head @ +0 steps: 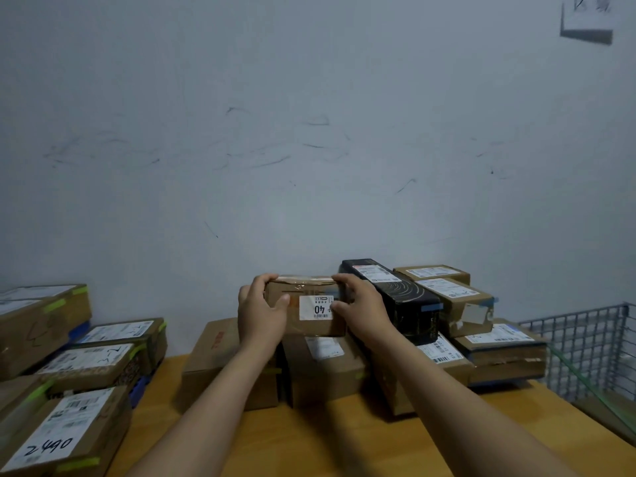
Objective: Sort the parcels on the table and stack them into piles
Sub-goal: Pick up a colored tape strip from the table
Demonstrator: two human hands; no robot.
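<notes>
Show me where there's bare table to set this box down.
Left hand and right hand hold the box over the middle boxes. Bare table lies in front of those, between the left piles and the right edge by the wire basket; a narrow gap opens between left piles and middle boxes. The back, along the wall, is crowded.

Leftmost parcels [55,438] partly beyond the edge

Wooden table [330,442], brown cardboard parcels [227,370] w/ white labels sat at back centre & R
</notes>
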